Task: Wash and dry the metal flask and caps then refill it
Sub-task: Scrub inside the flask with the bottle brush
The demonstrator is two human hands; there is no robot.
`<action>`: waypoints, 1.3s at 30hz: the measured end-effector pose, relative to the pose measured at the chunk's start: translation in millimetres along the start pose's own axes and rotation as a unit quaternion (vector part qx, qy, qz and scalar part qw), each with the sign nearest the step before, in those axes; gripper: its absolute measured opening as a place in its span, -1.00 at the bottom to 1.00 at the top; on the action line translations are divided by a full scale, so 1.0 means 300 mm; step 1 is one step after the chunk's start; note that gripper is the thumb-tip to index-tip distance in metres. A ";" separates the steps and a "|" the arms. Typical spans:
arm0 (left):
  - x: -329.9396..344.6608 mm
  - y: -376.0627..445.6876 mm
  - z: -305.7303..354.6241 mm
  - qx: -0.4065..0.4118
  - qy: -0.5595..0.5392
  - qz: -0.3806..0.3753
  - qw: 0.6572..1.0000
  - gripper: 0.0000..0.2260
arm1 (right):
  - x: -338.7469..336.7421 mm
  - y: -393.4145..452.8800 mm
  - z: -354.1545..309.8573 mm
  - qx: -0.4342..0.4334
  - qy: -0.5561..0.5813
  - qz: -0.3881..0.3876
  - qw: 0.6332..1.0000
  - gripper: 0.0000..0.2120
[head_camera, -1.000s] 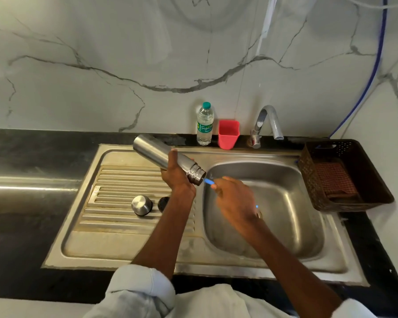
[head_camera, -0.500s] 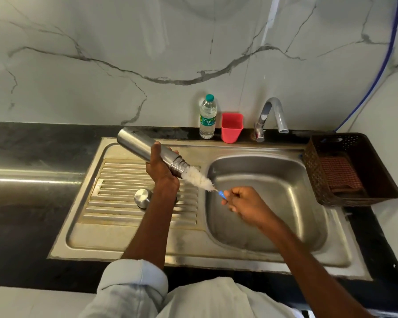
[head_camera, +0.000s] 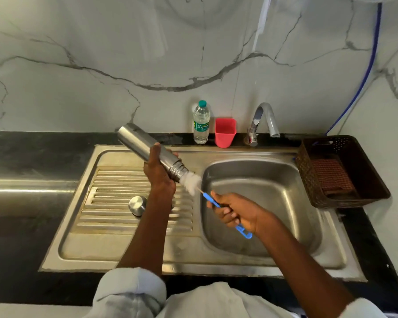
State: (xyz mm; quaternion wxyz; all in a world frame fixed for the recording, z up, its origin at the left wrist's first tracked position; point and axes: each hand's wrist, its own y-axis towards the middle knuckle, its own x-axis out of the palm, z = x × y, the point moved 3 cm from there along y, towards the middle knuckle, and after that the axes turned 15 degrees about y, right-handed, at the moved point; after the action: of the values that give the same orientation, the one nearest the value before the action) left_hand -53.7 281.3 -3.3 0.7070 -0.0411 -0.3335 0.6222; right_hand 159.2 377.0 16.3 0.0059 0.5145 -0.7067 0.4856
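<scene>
My left hand (head_camera: pixel 159 171) grips the metal flask (head_camera: pixel 141 143), held tilted with its threaded mouth pointing down-right over the sink's divider. My right hand (head_camera: pixel 236 211) holds the blue handle of a bottle brush (head_camera: pixel 191 182); the white bristles stick partly out of the flask's mouth. A round metal cap (head_camera: pixel 137 204) lies on the ribbed drainboard (head_camera: pixel 115 191), left of my left forearm. A dark second cap seen earlier is hidden behind that forearm.
The steel sink basin (head_camera: pixel 283 180) lies under my right hand, with the tap (head_camera: pixel 263 121) behind it. A plastic water bottle (head_camera: pixel 201 122) and a red cup (head_camera: pixel 225 132) stand at the back edge. A brown basket (head_camera: pixel 308 161) holding a cloth sits on the right.
The brush went from deep inside the flask to drawn partly out, bristles now showing at the mouth. My right hand pulled back toward me, exposing more of the blue handle.
</scene>
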 end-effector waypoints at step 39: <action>-0.078 0.008 0.079 0.032 -0.009 0.025 0.999 -0.50 | -0.065 -0.016 -0.012 -0.061 -0.091 0.027 0.994 -0.67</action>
State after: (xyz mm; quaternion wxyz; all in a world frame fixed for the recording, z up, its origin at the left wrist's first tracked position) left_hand -68.2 252.2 4.1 0.6890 -0.0210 -0.3187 0.6505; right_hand 170.1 393.5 11.6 -0.0398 0.5356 -0.7466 0.3926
